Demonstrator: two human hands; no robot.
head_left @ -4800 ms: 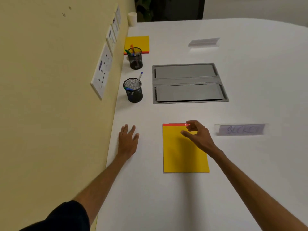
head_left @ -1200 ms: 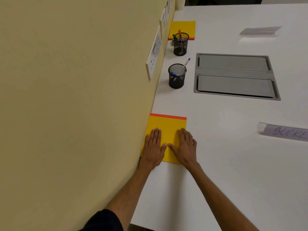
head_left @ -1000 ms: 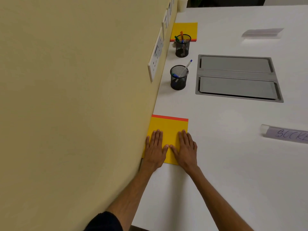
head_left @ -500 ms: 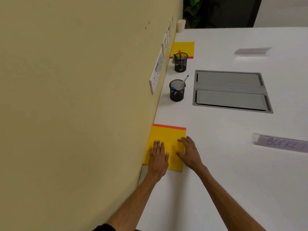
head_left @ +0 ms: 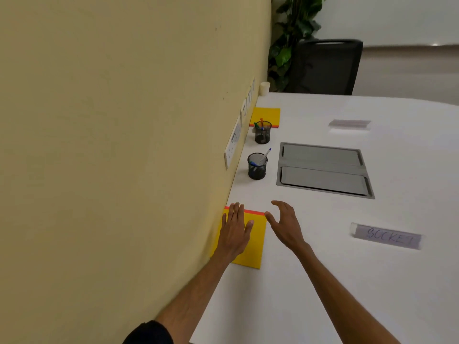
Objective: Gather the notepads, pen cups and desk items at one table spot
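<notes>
A yellow notepad (head_left: 255,244) with a red top strip lies on the white table against the wall. My left hand (head_left: 236,229) rests flat on it, fingers spread. Just right of the pad's edge hovers my right hand (head_left: 283,224), open and holding nothing. Farther along the wall stands a black mesh pen cup (head_left: 257,167) with a white pen, then a second pen cup (head_left: 262,132) with coloured pens. Behind that cup lies another yellow notepad (head_left: 267,114).
A grey recessed socket panel (head_left: 323,168) sits mid-table. A clear name stand marked "SOCKET" (head_left: 386,236) is at the right, another stand (head_left: 350,124) farther back. Wall sockets (head_left: 232,146), a paper cup (head_left: 264,88), a dark chair (head_left: 325,68) and a plant lie beyond.
The notepad was slid left against the wall. Since half a second ago my right hand has lifted off the pad to its right, and my left hand has slid up toward the red strip.
</notes>
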